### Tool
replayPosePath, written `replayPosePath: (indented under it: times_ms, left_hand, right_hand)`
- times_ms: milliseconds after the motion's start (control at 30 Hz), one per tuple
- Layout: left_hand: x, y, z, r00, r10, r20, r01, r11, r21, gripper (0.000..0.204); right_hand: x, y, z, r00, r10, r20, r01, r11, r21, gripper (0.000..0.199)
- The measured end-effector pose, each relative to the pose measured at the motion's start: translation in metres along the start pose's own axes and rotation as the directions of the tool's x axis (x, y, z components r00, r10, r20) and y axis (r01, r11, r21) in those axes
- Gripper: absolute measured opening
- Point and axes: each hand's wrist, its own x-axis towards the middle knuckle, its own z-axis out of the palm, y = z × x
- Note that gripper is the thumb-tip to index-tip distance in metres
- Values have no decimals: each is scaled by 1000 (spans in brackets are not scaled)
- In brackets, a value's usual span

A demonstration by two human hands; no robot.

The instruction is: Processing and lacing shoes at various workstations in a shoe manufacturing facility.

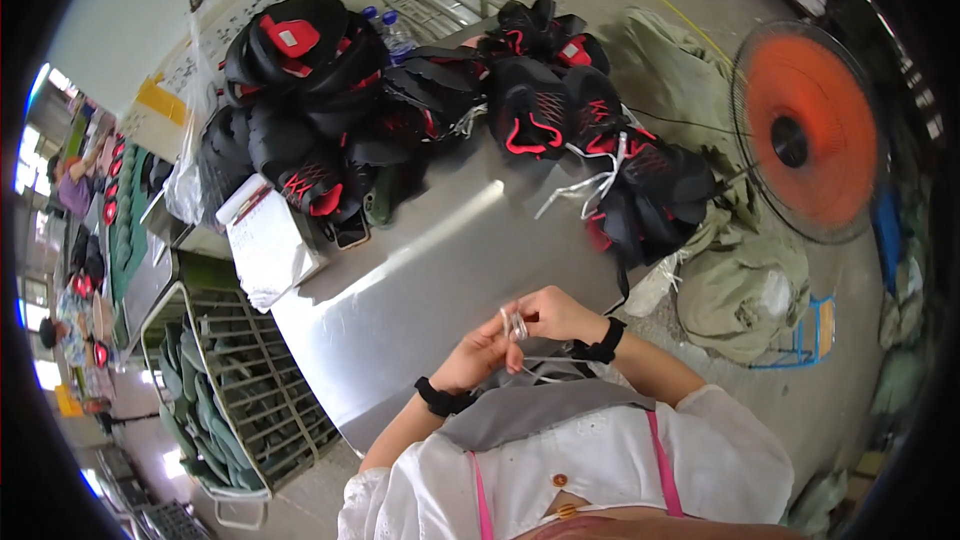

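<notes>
Left hand (478, 355) and right hand (550, 314) are meeting over the table's (430, 285) near edge, fingers nearly closed, both pinching a looped white cord (515, 324) whose strands are trailing toward the person's lap. Black-and-red shoes (530, 120) are crowding the far edge and far right corner; a notepad (268, 240) is lying at the left edge.

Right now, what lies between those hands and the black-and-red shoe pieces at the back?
The head view shows only bare metal tabletop between the left hand, right hand and shoe pieces.
</notes>
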Motion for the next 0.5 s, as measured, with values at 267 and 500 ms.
replayPosePath:
  times_ms: [267,500]
  left_hand:
    - [2,-16,-2,972,81,-223,126,619,775,60]
    - [-9,-7,-7,941,255,-221,70,492,868,15]
  right_hand:
    - [21,0,2,972,109,209,-160,955,248,22]
    - [32,12,0,800,220,559,-345,930,128,15]
